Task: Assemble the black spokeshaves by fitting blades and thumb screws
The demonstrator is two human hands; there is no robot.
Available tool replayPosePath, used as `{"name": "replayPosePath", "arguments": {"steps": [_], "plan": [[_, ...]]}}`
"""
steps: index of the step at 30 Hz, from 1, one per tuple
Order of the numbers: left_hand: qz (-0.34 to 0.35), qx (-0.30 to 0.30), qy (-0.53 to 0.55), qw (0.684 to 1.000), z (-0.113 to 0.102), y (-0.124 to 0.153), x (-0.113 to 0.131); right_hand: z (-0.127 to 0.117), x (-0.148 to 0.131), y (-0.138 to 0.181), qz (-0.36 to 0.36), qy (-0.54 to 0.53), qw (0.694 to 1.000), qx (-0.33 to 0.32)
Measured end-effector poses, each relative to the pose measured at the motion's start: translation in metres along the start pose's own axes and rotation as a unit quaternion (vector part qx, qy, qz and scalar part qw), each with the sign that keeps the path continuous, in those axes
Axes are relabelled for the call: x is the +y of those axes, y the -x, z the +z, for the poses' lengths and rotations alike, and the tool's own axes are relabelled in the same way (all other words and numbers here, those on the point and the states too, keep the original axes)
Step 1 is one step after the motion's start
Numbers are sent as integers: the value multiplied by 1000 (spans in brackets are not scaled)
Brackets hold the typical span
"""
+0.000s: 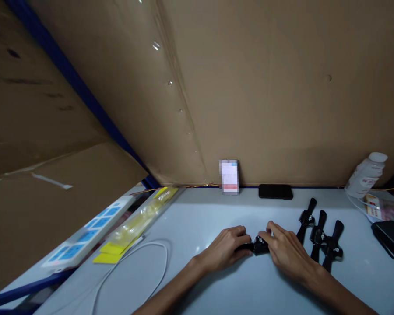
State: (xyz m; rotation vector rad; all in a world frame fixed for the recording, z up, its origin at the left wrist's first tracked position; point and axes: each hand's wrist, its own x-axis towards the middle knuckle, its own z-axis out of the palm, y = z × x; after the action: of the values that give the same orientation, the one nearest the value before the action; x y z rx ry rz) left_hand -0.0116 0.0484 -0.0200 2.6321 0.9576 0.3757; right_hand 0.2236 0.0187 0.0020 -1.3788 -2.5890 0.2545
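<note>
A black spokeshave (259, 246) lies level between my two hands, just above or on the table; which of these I cannot tell. My left hand (226, 247) is closed round its left handle. The fingers of my right hand (285, 248) pinch its right side near the middle body, covering the right handle. To the right of my right hand rest three more black spokeshaves: one farther back (306, 218), one in the middle (318, 236) and one nearest the right (333, 246). My right forearm passes close in front of them.
Against the cardboard wall (282, 96) leans a lit phone (229, 177); a dark phone (276, 191) lies beside it. A white bottle (367, 175) and a black case (390, 238) are at right. At left are a white cable (166, 258), yellow plastic packaging (141, 223) and a white power strip (88, 236).
</note>
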Motion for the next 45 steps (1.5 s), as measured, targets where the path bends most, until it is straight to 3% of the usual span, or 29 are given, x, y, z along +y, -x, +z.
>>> {"name": "replayPosePath", "arguments": {"steps": [3, 7, 11, 22, 26, 30, 34, 42, 45], "plan": [[-3, -1, 2, 1000, 0, 0, 1, 2, 2, 0, -31, -20, 999, 0], [-2, 1, 5, 1000, -1, 0, 1, 1, 3, 0, -7, 2, 1000, 15], [14, 10, 18, 1000, 0, 1, 0, -6, -1, 0, -33, -11, 999, -27], [9, 2, 13, 1000, -1, 1, -1, -8, -3, 2, 8, 38, 999, -16], [10, 1, 20, 1000, -2, 1, 0, -7, 0, 1, -38, -1, 999, -25], [8, -2, 16, 1000, -2, 2, 0, -8, 0, 1, -6, 27, 999, -16], [9, -4, 24, 1000, -3, 2, 1, -10, -2, 0, -26, 17, 999, -43], [2, -6, 32, 999, -3, 1, 3, -10, 2, 1, -22, -4, 999, -35], [-10, -15, 27, 999, -7, 1, 2, -12, 9, 0, 14, -10, 1000, -21]]}}
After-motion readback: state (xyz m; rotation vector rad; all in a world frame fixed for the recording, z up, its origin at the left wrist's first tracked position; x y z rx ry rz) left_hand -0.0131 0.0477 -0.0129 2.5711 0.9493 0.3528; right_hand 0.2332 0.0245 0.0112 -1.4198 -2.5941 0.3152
